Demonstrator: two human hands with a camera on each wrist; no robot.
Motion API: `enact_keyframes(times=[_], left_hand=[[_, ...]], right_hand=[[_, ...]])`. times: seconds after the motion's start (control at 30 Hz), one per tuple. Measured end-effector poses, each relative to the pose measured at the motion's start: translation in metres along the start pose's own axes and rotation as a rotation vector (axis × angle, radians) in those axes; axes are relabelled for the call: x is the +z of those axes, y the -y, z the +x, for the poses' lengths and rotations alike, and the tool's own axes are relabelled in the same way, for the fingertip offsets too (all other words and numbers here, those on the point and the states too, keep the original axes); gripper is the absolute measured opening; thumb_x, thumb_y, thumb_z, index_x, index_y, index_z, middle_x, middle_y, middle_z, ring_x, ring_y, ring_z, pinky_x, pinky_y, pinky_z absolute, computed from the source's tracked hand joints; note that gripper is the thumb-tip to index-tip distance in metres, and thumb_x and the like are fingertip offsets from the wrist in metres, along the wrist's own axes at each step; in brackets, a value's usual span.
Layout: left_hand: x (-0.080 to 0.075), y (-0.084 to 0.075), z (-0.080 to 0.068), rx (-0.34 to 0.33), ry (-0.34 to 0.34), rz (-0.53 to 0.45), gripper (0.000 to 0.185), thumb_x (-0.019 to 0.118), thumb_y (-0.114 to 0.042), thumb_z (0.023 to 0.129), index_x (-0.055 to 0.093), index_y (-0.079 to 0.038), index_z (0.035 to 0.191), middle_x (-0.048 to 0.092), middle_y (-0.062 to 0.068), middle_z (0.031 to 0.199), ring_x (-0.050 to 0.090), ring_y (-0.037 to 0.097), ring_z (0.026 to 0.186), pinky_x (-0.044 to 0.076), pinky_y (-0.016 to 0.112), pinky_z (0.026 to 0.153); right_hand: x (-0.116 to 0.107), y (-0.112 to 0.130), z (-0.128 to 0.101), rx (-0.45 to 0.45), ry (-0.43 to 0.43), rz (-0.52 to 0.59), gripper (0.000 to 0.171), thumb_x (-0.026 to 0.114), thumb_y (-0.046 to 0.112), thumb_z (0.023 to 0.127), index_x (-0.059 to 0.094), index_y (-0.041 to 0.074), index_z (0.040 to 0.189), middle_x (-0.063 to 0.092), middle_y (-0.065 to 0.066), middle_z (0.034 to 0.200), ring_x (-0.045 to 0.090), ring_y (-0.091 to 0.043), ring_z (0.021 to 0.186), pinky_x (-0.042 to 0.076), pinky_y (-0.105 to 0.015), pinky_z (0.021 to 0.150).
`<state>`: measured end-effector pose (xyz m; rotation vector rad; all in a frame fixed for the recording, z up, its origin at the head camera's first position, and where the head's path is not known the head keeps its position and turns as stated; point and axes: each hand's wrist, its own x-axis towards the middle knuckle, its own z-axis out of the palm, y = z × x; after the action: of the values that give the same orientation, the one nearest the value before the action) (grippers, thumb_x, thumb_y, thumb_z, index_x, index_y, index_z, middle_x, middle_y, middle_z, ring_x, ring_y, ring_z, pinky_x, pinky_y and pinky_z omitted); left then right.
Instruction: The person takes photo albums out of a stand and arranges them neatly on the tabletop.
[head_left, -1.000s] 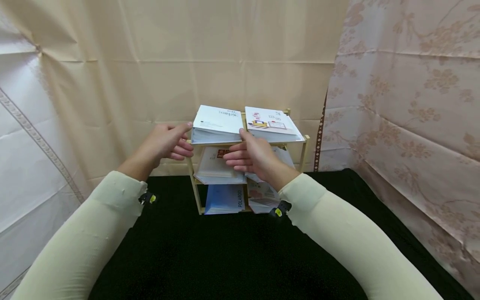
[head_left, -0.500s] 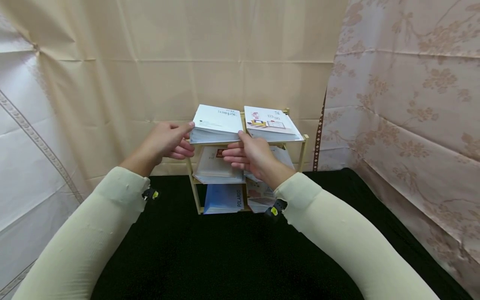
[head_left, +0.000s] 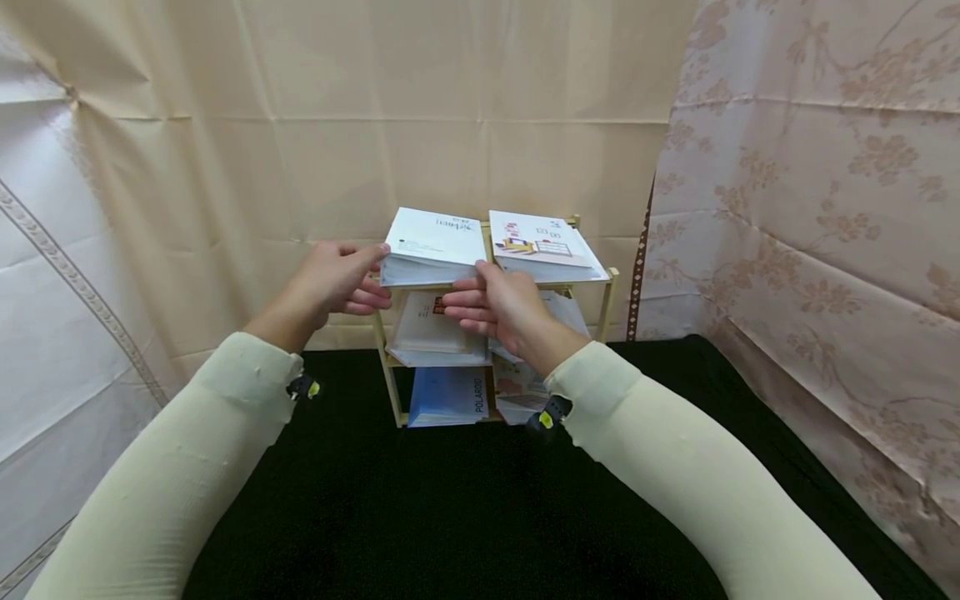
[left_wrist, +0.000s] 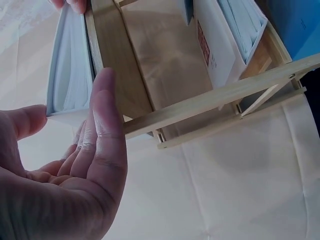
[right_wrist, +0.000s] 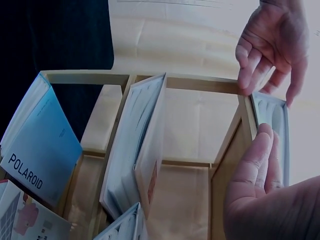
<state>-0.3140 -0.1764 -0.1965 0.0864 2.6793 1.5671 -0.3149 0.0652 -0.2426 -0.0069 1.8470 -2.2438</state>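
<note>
A white book [head_left: 438,237] lies on the left half of the top tier of a small wooden rack [head_left: 609,292]. My left hand [head_left: 360,275] holds its left front corner, thumb on the cover and fingers below. My right hand [head_left: 468,287] pinches its right front corner, thumb against the edge and fingers under the top board. In the left wrist view my thumb touches the white book [left_wrist: 70,75] and my index finger [left_wrist: 105,100] lies along the shelf board. In the right wrist view my right thumb [right_wrist: 260,155] rests beside the page edges [right_wrist: 272,120].
A second, illustrated book [head_left: 543,242] lies on the right of the top tier. The middle tier holds a cream book with a red label [head_left: 427,333], the bottom tier a blue Polaroid book [head_left: 450,396]. The rack stands on a black cloth [head_left: 450,500], with beige curtains behind and a floral one on the right.
Both hands have shifted slightly up and to the left while staying at the white book's front corners. The book has barely moved.
</note>
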Motion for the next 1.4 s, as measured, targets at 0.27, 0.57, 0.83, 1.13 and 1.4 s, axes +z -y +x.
enact_keyframes(times=[0.27,0.57,0.83,1.13,1.4], left_hand=[[0.003,-0.001,0.002,-0.002,-0.022,0.042,0.077,0.054,-0.063,0.1,0.049,0.0,0.145,0.076,0.022,0.108,0.078,0.019,0.074,0.066,0.035,0.071],[0.005,0.001,0.003,0.009,-0.041,-0.033,0.07,0.055,-0.054,0.102,0.046,-0.007,0.153,0.077,0.017,0.102,0.079,0.021,0.076,0.066,0.038,0.076],[0.002,0.003,0.0,0.025,-0.029,-0.067,0.064,0.055,-0.052,0.102,0.051,-0.008,0.149,0.076,0.005,0.083,0.078,0.02,0.073,0.065,0.03,0.064],[-0.006,0.006,-0.007,0.02,0.026,-0.048,0.06,0.054,-0.052,0.103,0.052,-0.006,0.141,0.077,0.005,0.084,0.079,0.025,0.079,0.065,0.031,0.065],[-0.012,0.004,-0.008,-0.007,0.056,-0.068,0.071,0.05,-0.062,0.102,0.049,-0.004,0.143,0.076,0.012,0.099,0.079,0.025,0.084,0.066,0.036,0.073]], right_hand=[[0.001,0.0,0.0,0.015,-0.002,-0.015,0.062,0.039,0.055,0.109,0.071,0.004,0.121,0.079,-0.013,0.108,0.079,-0.022,0.093,0.065,-0.029,0.067],[-0.001,-0.001,0.0,0.026,-0.006,-0.018,0.064,0.039,0.056,0.109,0.071,0.003,0.122,0.079,-0.013,0.108,0.079,-0.024,0.093,0.065,-0.03,0.066],[-0.003,-0.002,0.0,0.018,-0.016,0.001,0.063,0.044,0.056,0.107,0.069,0.001,0.122,0.079,-0.015,0.108,0.08,-0.024,0.088,0.065,-0.031,0.064],[-0.002,-0.002,0.0,0.01,-0.037,0.031,0.047,0.056,0.049,0.103,0.055,0.009,0.128,0.079,-0.017,0.103,0.08,-0.025,0.084,0.065,-0.032,0.063],[-0.002,-0.002,-0.001,0.015,-0.03,0.018,0.039,0.057,0.04,0.103,0.055,0.01,0.128,0.079,-0.016,0.104,0.079,-0.022,0.079,0.064,-0.029,0.063]])
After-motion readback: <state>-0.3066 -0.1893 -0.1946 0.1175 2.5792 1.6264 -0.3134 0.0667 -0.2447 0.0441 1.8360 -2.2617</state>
